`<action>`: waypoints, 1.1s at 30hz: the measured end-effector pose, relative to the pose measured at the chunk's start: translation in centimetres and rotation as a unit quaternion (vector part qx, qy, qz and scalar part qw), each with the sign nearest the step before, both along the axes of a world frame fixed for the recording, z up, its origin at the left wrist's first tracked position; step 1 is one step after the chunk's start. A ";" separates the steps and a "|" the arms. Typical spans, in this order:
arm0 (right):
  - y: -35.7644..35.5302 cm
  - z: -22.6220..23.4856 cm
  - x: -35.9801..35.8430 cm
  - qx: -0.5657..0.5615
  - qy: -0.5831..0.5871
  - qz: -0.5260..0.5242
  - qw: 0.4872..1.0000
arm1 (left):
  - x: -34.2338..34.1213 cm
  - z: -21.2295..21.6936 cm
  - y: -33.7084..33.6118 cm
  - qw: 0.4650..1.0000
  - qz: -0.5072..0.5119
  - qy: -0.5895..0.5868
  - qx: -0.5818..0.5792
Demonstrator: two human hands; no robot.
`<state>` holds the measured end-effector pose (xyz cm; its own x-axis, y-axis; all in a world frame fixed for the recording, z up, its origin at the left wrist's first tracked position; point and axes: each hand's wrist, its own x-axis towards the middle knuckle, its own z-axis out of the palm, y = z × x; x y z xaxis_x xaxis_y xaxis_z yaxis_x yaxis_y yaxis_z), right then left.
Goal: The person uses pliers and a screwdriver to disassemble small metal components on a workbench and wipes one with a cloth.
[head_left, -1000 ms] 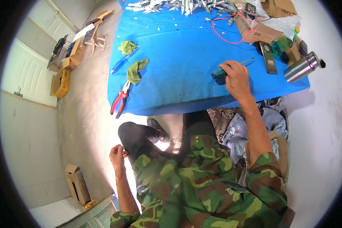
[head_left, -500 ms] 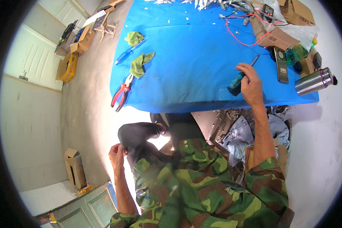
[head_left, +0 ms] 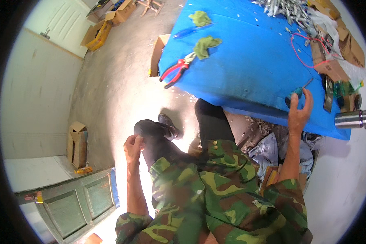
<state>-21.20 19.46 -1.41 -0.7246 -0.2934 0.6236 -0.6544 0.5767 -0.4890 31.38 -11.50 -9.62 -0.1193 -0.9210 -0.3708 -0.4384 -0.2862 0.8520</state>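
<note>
My right hand (head_left: 300, 112) is over the right front part of the blue-covered table (head_left: 240, 61), its thumb and fingers apart. Just behind the fingers lies a screwdriver with a teal and black handle (head_left: 293, 96); whether the fingertips touch it is hard to tell. My left hand (head_left: 133, 147) is beside my left knee, fingers curled and pinched together; anything inside them is hidden. Toward the table's left edge lie red-and-black pliers (head_left: 178, 70), a blue-handled screwdriver (head_left: 187, 32) and two green cloths (head_left: 207, 45), one (head_left: 200, 18) farther back.
A steel bottle (head_left: 351, 119) lies at the table's right corner, near a dark handheld device (head_left: 328, 94). Behind are red wire (head_left: 299, 59), cardboard, plastic and a heap of metal parts (head_left: 286, 10). Crumpled grey cloth (head_left: 266, 150) is under the table. Cardboard boxes (head_left: 78, 144) stand left.
The view has swung left, shifting the table rightward and showing more floor. My right hand's fingers have spread beside the teal screwdriver. My left hand stays pinched by the knee.
</note>
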 end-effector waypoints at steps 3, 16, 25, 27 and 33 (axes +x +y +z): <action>-0.8 1.0 1.5 0.002 -0.018 0.001 1.000 | 0.1 -0.6 -0.5 1.000 0.002 0.020 0.021; -5.4 3.4 6.9 0.010 -0.030 0.003 0.999 | 0.4 -1.7 0.7 0.982 0.021 0.182 0.039; -10.7 1.4 15.5 -0.035 -0.089 0.179 0.979 | -0.5 -2.4 0.3 0.992 0.022 0.118 0.034; -12.8 -0.6 18.3 -0.024 -0.131 0.266 0.955 | -0.1 -2.4 -0.1 0.997 0.015 0.080 0.009; -21.0 -2.2 26.1 -0.036 -0.342 0.523 0.780 | 4.8 2.2 -1.6 0.984 0.136 0.041 -0.108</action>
<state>4.89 -1.52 -3.66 -0.2837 -0.9289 0.2381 -0.3195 -0.1425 -0.9368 36.14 -13.11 -7.43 0.1210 -0.9793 -0.1625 -0.2969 -0.1919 0.9354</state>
